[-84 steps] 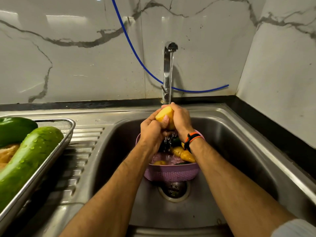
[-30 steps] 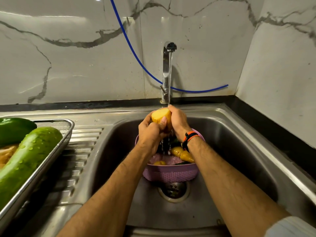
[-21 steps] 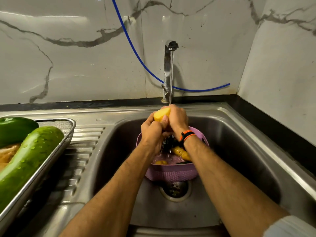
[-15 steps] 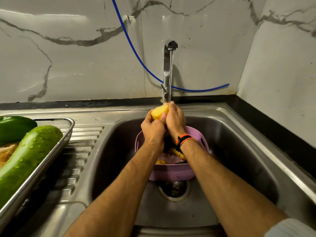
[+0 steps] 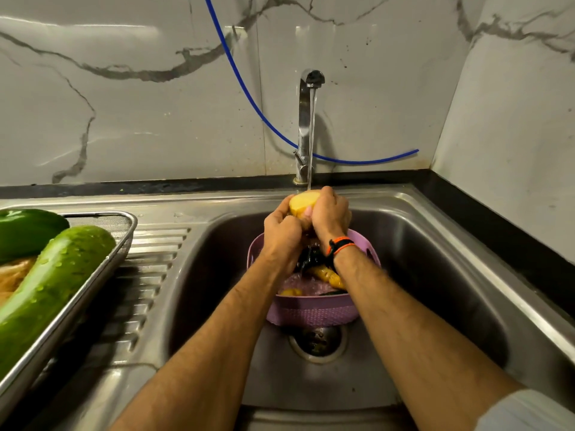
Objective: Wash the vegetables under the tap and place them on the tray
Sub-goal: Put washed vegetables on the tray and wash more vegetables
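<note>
The potato (image 5: 303,203) is sitting under the tap (image 5: 308,119) stream, above the basket (image 5: 314,315) in the sink (image 5: 435,275); both the left hand (image 5: 284,234) and right hand (image 5: 329,214) are curling fingers around it. Turning it while rubbing should be rinsing every side.

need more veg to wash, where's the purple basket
In the head view the purple basket sits in the sink over the drain, centre frame, below both hands.
</note>
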`<state>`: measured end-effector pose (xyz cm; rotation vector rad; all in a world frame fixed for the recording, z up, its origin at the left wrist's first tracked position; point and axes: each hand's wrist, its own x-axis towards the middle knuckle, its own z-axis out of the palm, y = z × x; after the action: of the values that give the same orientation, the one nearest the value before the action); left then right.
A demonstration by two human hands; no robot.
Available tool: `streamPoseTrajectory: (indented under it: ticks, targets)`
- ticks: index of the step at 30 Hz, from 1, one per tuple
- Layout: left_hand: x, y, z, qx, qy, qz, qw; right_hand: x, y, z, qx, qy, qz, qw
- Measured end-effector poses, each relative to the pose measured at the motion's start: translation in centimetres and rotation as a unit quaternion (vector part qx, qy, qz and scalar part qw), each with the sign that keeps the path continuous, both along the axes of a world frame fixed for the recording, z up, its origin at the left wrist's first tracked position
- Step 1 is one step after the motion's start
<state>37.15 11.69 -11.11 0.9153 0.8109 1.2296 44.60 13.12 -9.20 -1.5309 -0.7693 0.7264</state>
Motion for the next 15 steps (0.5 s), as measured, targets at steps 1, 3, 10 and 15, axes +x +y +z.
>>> streamPoseTrajectory:
  ticks: [1,3,10,15]
  targets:
    - [-0.4,0.1,0.2,-0.009,-0.01,-0.022,1.0,0.3,0.1,0.1,-0.011,0.007,0.025,1.0]
    - [-1.1,0.3,0.3,-0.027,-0.029,-0.049,0.998,0.9,0.4,0.1,-0.026,0.026,0.074,0.997]
    - [-0.2,1.0,-0.3,-0.048,-0.027,0.021,0.998,0.5,0.2,-0.1,0.038,0.026,0.008,0.999]
    - [0.2,0.8,-1.0,-0.018,0.006,0.03,0.999,0.0,0.2,-0.7,0.067,-0.022,0.035,0.997]
